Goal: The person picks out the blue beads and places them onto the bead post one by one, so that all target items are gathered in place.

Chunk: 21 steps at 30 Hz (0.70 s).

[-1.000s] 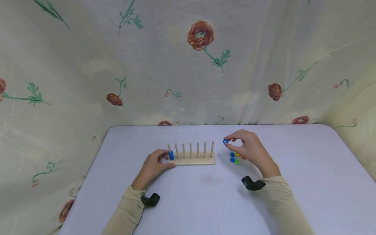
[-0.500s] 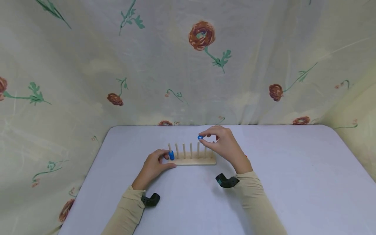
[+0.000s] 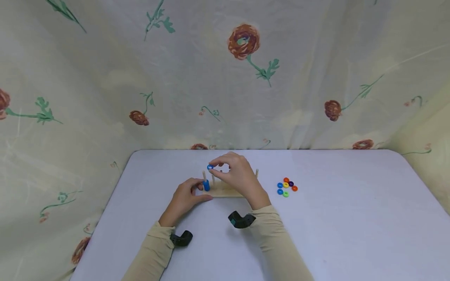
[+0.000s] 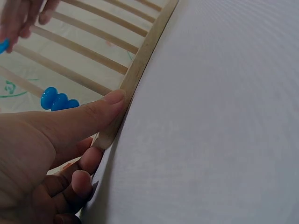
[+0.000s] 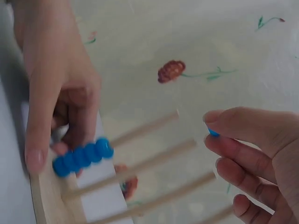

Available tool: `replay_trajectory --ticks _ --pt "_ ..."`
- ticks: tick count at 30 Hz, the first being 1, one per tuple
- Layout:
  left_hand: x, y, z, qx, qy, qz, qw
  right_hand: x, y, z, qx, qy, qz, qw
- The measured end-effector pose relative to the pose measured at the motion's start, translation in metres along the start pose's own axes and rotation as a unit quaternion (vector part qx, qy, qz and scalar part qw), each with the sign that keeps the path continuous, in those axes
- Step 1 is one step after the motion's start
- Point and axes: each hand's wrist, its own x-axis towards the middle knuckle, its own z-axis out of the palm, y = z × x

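A pale wooden peg rack (image 3: 226, 192) with a row of upright pegs stands on the table. Its left end is gripped by my left hand (image 3: 185, 197), the thumb along the front edge of the base. Several blue rings (image 5: 84, 157) are stacked on the leftmost peg, whose upper part is bare. My right hand (image 3: 240, 177) pinches one blue ring (image 5: 213, 132) between thumb and index finger. That ring is in the air, slightly right of the leftmost peg's top and apart from it. In the head view, the right hand hides most of the other pegs.
To the right of the rack lies a loose group of rings: blue (image 3: 280, 191), green (image 3: 286, 194), yellow (image 3: 286, 185), orange (image 3: 294, 188) and dark purple (image 3: 291, 184). A flowered curtain (image 3: 183, 97) hangs behind the white table (image 3: 351, 218).
My right hand has carried the blue ring leftward from near the loose rings, across the pegs, to the rack's left end. My left hand has stayed on the rack.
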Motion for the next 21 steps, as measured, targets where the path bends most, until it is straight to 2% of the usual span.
replay_trajectory --ticks 3,8,21 --pt "0.000 -0.001 0.000 -0.008 0.000 0.006 0.9999 0.003 -0.006 0.008 0.006 0.004 -0.002 1.000" --pt "-0.001 0.000 -0.001 -0.011 0.001 0.006 0.9999 0.003 -0.010 0.018 -0.016 -0.006 -0.001 1.000" --pt "-0.001 0.000 -0.001 -0.009 0.002 0.003 1.0000 0.002 -0.012 0.022 -0.042 0.002 -0.005 0.999"
